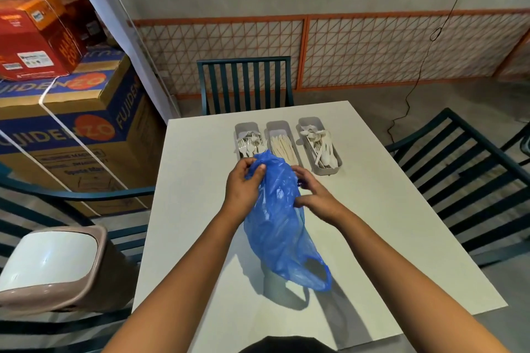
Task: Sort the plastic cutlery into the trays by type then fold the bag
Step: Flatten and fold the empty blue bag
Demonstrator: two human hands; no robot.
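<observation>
Both hands hold a crumpled blue plastic bag (275, 218) above the white desk (387, 238). The left hand (241, 189) pinches its upper end, and the right hand (312, 195) presses against its side. The bag's handle loops hang low toward the desk. Beyond it stand 3 grey trays side by side: forks (249, 144) in the left one, knives (282, 146) in the middle, spoons (322, 146) in the right.

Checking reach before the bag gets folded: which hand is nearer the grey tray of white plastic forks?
Left. The left hand grips the blue plastic bag just below the fork tray; the right hand sits farther right.
</observation>
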